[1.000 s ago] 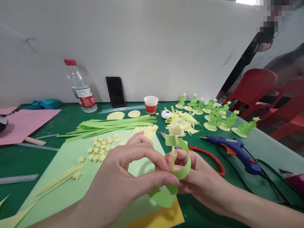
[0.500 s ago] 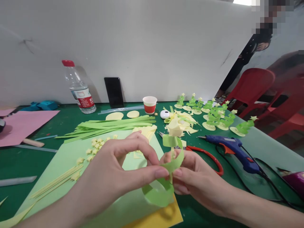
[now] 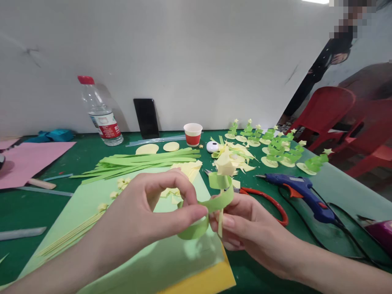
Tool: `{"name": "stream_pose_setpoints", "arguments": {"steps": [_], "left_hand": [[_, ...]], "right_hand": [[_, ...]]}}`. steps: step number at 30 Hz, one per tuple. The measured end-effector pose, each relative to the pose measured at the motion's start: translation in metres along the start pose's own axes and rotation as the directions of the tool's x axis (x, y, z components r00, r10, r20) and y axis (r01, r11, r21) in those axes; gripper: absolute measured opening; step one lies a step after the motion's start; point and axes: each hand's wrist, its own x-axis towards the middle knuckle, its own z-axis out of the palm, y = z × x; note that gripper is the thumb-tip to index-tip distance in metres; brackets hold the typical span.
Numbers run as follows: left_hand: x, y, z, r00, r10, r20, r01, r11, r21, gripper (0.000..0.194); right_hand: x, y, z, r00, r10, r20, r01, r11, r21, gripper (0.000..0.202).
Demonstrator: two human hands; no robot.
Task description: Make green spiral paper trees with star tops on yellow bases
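Note:
My left hand (image 3: 162,204) pinches a curling green paper strip (image 3: 223,199) between thumb and forefinger. The strip's upper end winds around a thin pale-yellow paper stick (image 3: 221,223), and its lower part loops below my left fingers. A pale-yellow paper star (image 3: 225,164) tops the stick. My right hand (image 3: 254,222) is closed on the stick, thumb in front. Beneath both hands lies a light green paper sheet (image 3: 171,261), with small folded stars (image 3: 122,182) and narrow yellow strips (image 3: 73,230) on it, partly covered by my left arm.
Red-handled scissors (image 3: 269,201) lie behind my right hand, with a blue glue gun (image 3: 301,194) and its cord to the right. Several green spiral paper trees (image 3: 275,151) stand at the back right. Green strips (image 3: 147,162), a paper cup (image 3: 193,136) and a bottle (image 3: 105,122) are farther back.
My left hand has shifted a little left, drawing the green strip away from the stick. The strip's lower loop has moved up and left. My right hand stays nearly in place.

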Motion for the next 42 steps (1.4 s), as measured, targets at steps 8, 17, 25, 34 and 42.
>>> {"name": "stream_pose_setpoints", "arguments": {"steps": [8,17,25,34,42], "left_hand": [[0.001,0.000,0.001,0.996,0.019,-0.086,-0.010,0.995,0.103,0.016],[-0.005,-0.002,0.015,0.971,0.003,-0.241,0.037,0.986,0.160,0.036],[-0.007,-0.001,0.021,0.971,-0.029,-0.238,0.064,0.988,0.141,0.026],[-0.010,-0.001,0.021,0.976,-0.061,-0.209,0.089,0.987,0.131,0.025],[-0.007,-0.002,0.019,0.979,-0.086,-0.186,0.106,0.989,0.103,0.024]], "right_hand": [[0.000,0.002,-0.001,0.999,0.013,-0.030,-0.014,1.000,-0.027,0.024],[0.000,0.007,0.003,0.998,0.042,-0.051,-0.044,0.998,-0.051,0.026],[-0.002,0.008,0.005,0.999,0.045,0.008,-0.045,0.998,-0.036,0.023],[-0.002,0.006,0.004,0.999,0.036,-0.026,-0.038,0.996,-0.086,0.024],[-0.003,0.006,0.005,0.999,0.038,-0.010,-0.039,0.997,-0.069,0.025]]}}
